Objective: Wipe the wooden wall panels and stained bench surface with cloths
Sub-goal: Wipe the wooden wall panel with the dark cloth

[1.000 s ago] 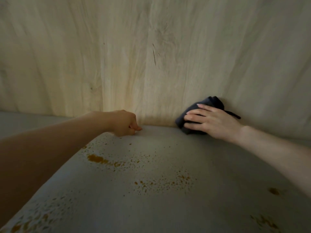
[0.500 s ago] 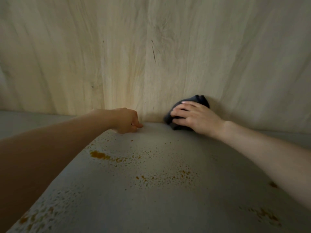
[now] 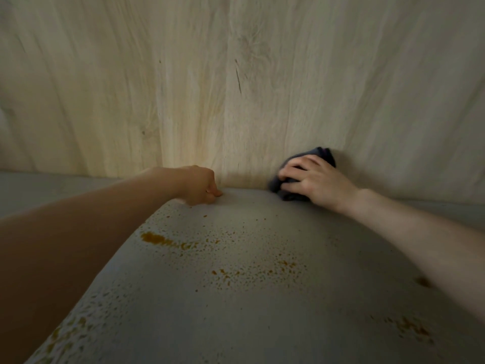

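A dark blue-grey cloth [image 3: 301, 170] sits bunched at the foot of the pale wooden wall panel [image 3: 236, 88], where it meets the back edge of the grey worktop [image 3: 262, 311], and the right hand [image 3: 315, 179] lies over it with fingers spread, pressing it down. To its left, apart from it, the left hand [image 3: 200, 186] rests on the worktop curled into a loose fist (nothing visible inside it). Orange-brown stains [image 3: 162, 239] speckle the worktop nearer the camera.

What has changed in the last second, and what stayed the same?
The right hand slid the dark cloth leftward along the foot of the wooden wall, fingers now curled around it. The left hand stayed fisted on the bench; the orange stains remain unwiped.
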### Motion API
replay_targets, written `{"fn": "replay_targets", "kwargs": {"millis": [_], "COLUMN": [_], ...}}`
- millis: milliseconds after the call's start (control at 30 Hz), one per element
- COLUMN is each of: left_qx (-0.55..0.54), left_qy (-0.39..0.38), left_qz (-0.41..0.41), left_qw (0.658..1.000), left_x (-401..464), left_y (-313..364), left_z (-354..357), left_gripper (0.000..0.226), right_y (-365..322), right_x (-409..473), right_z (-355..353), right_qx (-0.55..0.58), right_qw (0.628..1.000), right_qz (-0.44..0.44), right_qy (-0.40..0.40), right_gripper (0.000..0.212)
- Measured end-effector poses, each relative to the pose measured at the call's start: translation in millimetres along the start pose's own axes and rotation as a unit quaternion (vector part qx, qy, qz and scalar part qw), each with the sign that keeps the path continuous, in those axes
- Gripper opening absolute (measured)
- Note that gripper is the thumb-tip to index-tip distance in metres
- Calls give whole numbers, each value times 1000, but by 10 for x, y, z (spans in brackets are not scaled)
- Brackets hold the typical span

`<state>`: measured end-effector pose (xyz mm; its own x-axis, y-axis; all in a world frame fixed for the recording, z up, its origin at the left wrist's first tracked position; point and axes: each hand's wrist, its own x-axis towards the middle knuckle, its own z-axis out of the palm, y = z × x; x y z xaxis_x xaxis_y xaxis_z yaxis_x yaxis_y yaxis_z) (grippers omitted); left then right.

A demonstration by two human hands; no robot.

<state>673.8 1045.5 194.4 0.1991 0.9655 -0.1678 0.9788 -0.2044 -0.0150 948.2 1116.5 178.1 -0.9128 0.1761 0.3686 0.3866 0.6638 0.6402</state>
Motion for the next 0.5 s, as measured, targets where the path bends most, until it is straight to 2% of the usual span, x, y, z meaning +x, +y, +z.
{"fn": "replay_targets", "kwargs": {"millis": [133,300,500], "left_qx": [0,7,-3], "left_qy": [6,0,-9], "left_qz": [4,-3,4], "left_qw": [1000,1000,1000], "left_x": [6,-24,-33], "left_y": [15,27,-15], "left_z": [1,-5,10], "left_gripper": [38,40,39], "right_y": [-2,-208,91], "right_x": [-24,512,-242], "right_z": [21,87,36], "right_qx": [-38,-28,-17], "right_qw": [999,999,999], "right_qz": [20,-25,22], "right_qy": [-2,8,-30], "right_gripper": [35,36,45]}}
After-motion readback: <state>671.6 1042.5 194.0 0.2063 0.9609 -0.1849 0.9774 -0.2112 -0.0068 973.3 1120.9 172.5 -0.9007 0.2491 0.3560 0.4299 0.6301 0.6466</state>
